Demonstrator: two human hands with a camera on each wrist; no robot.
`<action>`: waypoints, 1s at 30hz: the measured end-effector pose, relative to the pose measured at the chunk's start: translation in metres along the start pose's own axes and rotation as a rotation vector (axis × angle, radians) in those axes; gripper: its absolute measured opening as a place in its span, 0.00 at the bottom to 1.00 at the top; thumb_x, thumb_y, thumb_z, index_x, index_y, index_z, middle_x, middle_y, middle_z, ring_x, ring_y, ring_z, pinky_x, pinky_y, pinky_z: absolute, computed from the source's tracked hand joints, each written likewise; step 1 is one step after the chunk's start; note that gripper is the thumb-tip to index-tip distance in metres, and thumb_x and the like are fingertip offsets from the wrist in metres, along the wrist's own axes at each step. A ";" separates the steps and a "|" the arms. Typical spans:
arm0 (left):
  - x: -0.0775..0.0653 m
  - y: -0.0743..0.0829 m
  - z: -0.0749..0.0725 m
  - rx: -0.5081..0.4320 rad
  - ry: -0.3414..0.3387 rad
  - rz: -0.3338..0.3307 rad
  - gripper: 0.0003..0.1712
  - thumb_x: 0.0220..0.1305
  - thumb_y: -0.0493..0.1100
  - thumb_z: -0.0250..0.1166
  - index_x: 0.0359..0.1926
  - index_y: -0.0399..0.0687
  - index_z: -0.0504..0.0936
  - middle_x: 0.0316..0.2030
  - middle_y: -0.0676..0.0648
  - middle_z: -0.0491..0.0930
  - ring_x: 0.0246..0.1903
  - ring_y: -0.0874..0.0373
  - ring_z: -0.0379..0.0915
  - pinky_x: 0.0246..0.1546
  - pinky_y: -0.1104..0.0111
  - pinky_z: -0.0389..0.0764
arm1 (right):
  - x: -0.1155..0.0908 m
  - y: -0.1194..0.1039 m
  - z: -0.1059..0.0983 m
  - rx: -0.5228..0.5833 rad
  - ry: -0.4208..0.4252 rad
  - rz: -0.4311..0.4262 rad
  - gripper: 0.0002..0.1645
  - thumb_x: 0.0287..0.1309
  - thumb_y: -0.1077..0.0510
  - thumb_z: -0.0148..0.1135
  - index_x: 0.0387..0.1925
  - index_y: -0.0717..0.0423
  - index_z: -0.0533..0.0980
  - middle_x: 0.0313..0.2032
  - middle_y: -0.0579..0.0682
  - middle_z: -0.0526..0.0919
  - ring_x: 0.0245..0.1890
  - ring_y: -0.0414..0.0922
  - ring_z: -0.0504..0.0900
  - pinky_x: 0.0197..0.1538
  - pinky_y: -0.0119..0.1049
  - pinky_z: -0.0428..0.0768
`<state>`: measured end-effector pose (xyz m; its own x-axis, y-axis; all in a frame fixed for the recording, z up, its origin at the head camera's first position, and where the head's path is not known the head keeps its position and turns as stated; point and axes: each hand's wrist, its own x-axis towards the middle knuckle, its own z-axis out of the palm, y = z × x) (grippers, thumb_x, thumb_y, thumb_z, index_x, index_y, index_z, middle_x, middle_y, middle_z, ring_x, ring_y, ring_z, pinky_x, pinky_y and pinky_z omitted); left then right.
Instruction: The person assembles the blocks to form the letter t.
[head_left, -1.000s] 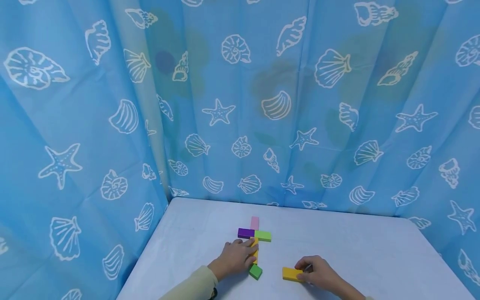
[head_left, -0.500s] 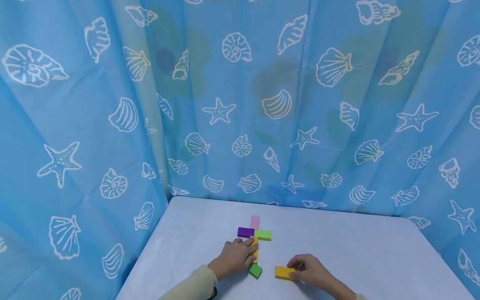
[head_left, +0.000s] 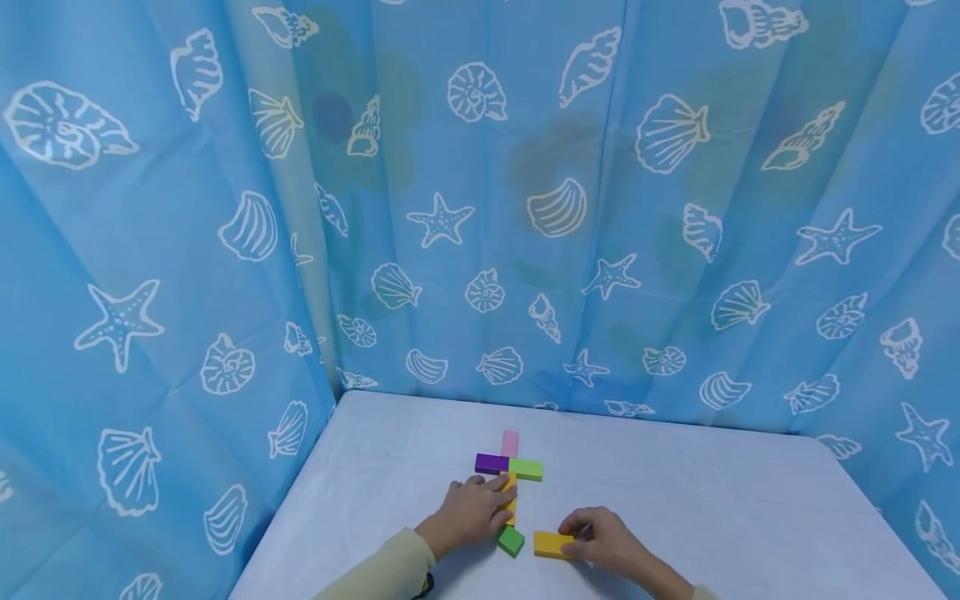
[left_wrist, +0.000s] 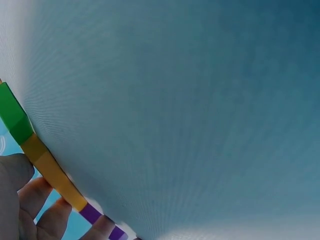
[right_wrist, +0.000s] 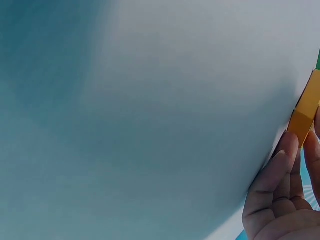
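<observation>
My left hand [head_left: 468,510] rests on a yellow block [head_left: 512,507], with two fingers across its top and the thumb near its lower end. In the left wrist view, fingertips touch the side of this yellow block [left_wrist: 57,175]. A green block [head_left: 512,542] sits at an angle against its near end. Beyond it lie a purple block [head_left: 492,464], a light green block [head_left: 526,471] and a pink block [head_left: 510,443]. To the right, my right hand [head_left: 606,542] pinches a second yellow block [head_left: 552,545] by its right end, a small gap from the green one.
The blocks are on a white-covered table [head_left: 675,483]. A blue curtain [head_left: 465,250] printed with white shells and starfish hangs behind the table and along its left side.
My right hand has moved left along the table with its yellow block, closer to the green block. My left hand has stayed in place on the other yellow block.
</observation>
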<state>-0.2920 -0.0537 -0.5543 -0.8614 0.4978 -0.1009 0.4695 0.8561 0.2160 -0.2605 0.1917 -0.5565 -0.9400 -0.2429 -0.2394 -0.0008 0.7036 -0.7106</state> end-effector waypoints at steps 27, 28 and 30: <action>0.003 -0.003 0.005 0.024 0.002 0.003 0.28 0.71 0.62 0.54 0.70 0.69 0.69 0.72 0.61 0.65 0.65 0.43 0.69 0.57 0.38 0.73 | 0.003 -0.006 0.007 0.018 -0.010 -0.012 0.10 0.52 0.60 0.73 0.38 0.54 0.84 0.33 0.44 0.84 0.32 0.41 0.77 0.38 0.37 0.81; 0.003 -0.003 0.005 0.025 0.001 0.003 0.28 0.71 0.62 0.54 0.70 0.69 0.69 0.72 0.61 0.64 0.65 0.43 0.69 0.57 0.38 0.73 | 0.004 -0.005 0.007 0.019 -0.010 -0.017 0.10 0.52 0.60 0.73 0.38 0.54 0.84 0.33 0.44 0.84 0.32 0.41 0.77 0.38 0.37 0.81; 0.003 -0.003 0.006 0.026 0.000 0.001 0.28 0.72 0.62 0.54 0.70 0.69 0.69 0.72 0.61 0.64 0.65 0.43 0.69 0.57 0.37 0.73 | 0.004 -0.004 0.007 0.023 -0.013 -0.026 0.10 0.52 0.59 0.73 0.38 0.54 0.84 0.33 0.44 0.84 0.32 0.41 0.77 0.38 0.37 0.81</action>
<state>-0.2955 -0.0541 -0.5609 -0.8610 0.4985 -0.1011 0.4750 0.8591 0.1908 -0.2619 0.1832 -0.5591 -0.9354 -0.2693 -0.2291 -0.0170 0.6814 -0.7317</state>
